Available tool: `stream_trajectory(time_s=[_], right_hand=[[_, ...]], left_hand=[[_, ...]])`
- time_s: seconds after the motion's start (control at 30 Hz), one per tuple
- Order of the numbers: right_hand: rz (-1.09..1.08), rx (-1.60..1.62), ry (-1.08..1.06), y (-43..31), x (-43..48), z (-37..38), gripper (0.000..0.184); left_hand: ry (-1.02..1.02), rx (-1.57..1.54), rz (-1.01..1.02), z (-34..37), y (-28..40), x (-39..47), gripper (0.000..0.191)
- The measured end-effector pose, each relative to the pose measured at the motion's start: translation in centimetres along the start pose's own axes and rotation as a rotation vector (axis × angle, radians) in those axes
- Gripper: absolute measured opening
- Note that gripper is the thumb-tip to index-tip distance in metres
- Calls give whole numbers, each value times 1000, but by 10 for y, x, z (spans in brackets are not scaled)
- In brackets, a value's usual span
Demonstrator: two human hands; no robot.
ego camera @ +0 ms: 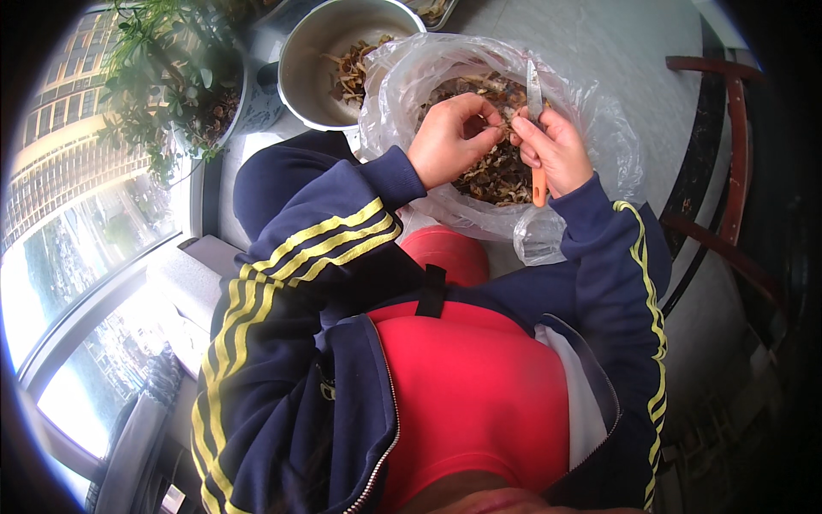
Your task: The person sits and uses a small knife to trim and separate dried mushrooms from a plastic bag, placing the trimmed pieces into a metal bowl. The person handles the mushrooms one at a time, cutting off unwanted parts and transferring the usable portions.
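Note:
My right hand [553,148] holds a small knife [534,96] with an orange handle, its blade pointing away from me. My left hand [457,138] pinches a small brownish piece [505,123] between thumb and fingers, close to my right fingertips; its exact kind cannot be told. Both hands are above a clear plastic bag [401,96] that lies wide apart at its mouth and contains many dried brown pieces [498,177]. Beyond my left hand stands a metal pot [308,70], with a heap of similar brown pieces [353,67] inside.
A potted green plant [173,77] stands at the left beside the window [83,270]. Part of a metal tray [443,14] shows behind the bag. At the right is a reddish-brown frame [735,154] on the grey floor [616,38].

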State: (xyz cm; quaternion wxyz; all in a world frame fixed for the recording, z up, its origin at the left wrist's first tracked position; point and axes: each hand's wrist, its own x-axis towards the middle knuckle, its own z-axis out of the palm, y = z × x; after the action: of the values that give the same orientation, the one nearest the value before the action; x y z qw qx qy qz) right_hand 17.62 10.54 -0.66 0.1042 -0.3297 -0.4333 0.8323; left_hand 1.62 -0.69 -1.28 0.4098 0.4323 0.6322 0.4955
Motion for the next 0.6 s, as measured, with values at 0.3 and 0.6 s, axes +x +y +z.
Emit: stream_trajectory(time_s=[0.3, 0.6], right_hand=[[-76, -169, 84, -3, -5, 6, 17], [-220, -304, 74, 14, 6, 2, 16]], left_hand=[[-130, -553, -373, -12, 7, 0, 20], [-208, -611, -427, -11, 4, -1, 21]])
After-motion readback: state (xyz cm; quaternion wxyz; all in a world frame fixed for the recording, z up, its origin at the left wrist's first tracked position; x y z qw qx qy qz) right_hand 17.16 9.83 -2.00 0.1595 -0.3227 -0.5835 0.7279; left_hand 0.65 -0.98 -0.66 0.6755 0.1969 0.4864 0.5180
